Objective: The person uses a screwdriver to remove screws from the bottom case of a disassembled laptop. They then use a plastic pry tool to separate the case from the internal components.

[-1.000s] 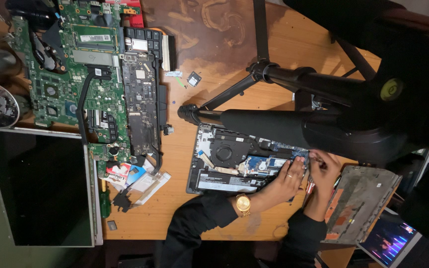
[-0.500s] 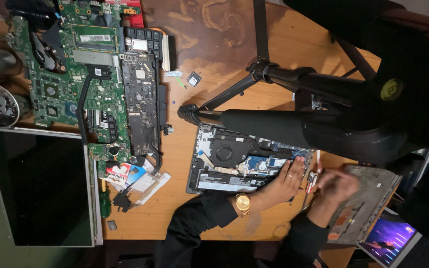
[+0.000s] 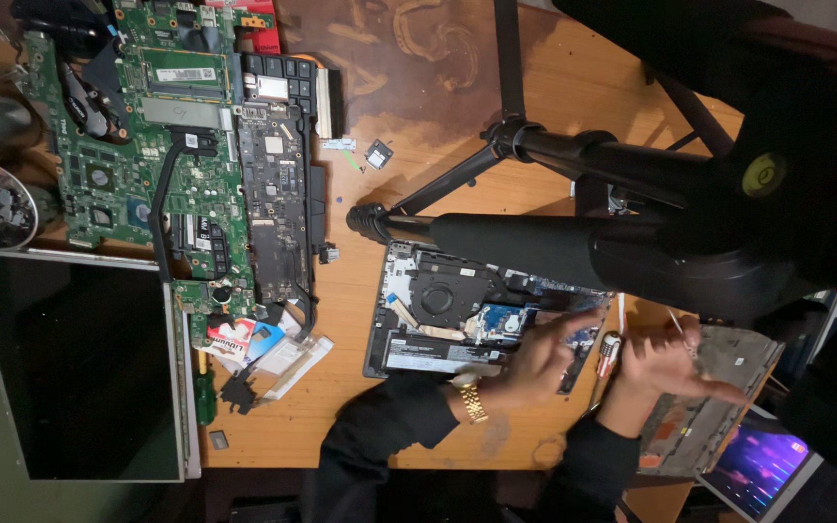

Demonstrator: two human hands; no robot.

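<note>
Our left hand (image 3: 535,363) rests, fingers spread, in the opened laptop base (image 3: 438,310) near the worktop's (image 3: 418,145) edge. Our right hand (image 3: 666,368) hovers, fingers apart, beside a screwdriver (image 3: 608,351). A tripod (image 3: 573,232) hides the base's far side.

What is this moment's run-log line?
left hand: resting on opened laptop | right hand: open, beside screwdriver | wooden table

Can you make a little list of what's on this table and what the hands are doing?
Place: wooden table
Left hand: rests on the opened laptop, gold watch on its wrist
Right hand: fingers spread, over a grey laptop cover; a grip cannot be told
Between hands: screwdriver
Far left: green circuit boards, dark screen panel
Above: black tripod
</note>
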